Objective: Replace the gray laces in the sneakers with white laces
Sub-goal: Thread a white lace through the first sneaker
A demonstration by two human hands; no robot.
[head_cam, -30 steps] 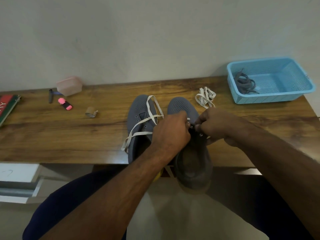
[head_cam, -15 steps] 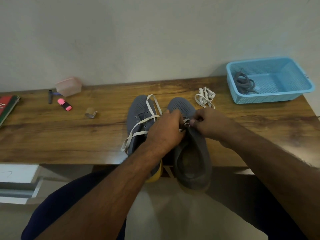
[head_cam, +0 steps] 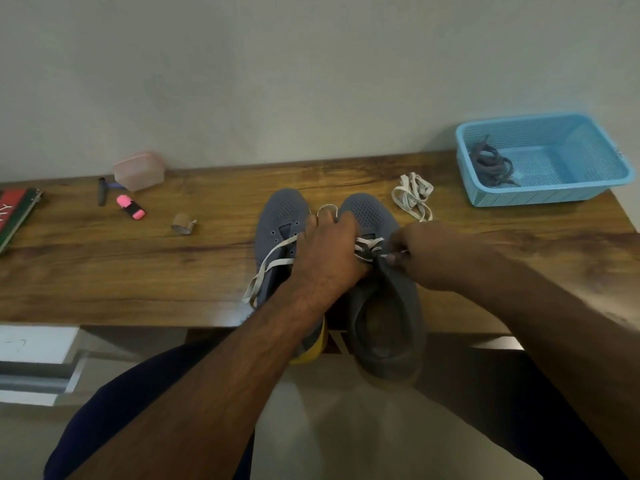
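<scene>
Two grey sneakers stand side by side at the table's front edge, heels hanging over it. The left sneaker (head_cam: 277, 220) carries a loose white lace (head_cam: 270, 263) that trails off its left side. My left hand (head_cam: 329, 254) lies between the two shoes, fingers curled round a white lace on the right sneaker (head_cam: 384, 306). My right hand (head_cam: 429, 254) pinches the end of that white lace (head_cam: 369, 247) beside the eyelets. A spare bundle of white lace (head_cam: 412, 195) lies behind the right shoe. Grey laces (head_cam: 491, 164) sit in the blue basket (head_cam: 540, 195).
On the wooden table (head_cam: 138, 271) at the left lie a pink box (head_cam: 138, 171), a dark pen (head_cam: 101, 191), a pink highlighter (head_cam: 131, 207), a small tape roll (head_cam: 183, 224) and a red book (head_cam: 14, 216). A wall runs close behind.
Both hands have shifted forward along the right sneaker. My right hand has drawn the lace end out to the right, and crossed white lace now shows over the eyelets.
</scene>
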